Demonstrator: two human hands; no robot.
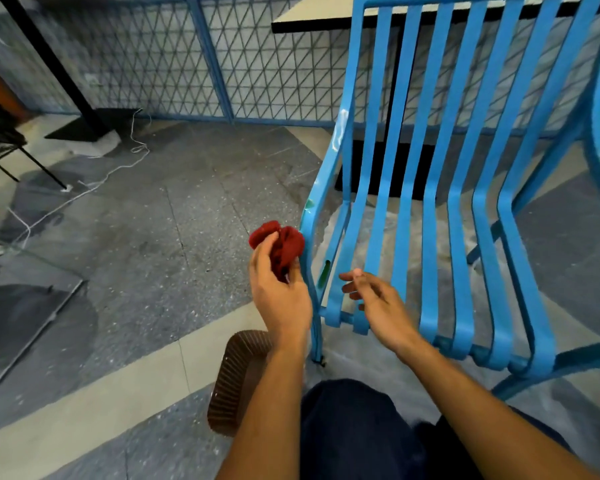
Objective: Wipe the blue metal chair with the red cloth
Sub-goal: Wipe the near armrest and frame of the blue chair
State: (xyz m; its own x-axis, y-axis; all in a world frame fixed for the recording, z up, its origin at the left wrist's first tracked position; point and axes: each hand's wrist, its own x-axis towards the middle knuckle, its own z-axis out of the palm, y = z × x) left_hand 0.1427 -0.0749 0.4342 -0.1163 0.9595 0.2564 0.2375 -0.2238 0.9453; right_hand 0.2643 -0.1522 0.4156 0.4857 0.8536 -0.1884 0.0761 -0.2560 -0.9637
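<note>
You have one blue metal chair [430, 209] and one red cloth [284, 245]. Your left hand [279, 292] grips the bunched cloth against the chair's left frame edge. Your right hand [374, 299] hovers loose-fingered and empty over the front slats. Bare floor [174, 230] lies leftward.

I see the blue metal chair [430, 202] standing upright on the floor, its seat and back made of flat painted slats that curve in one run from top rail to front edge, with scuffed, chipped paint on its left frame tube. The red cloth [284, 244] is bunched into a crumpled wad, pressed against that left tube beside the seat.
</note>
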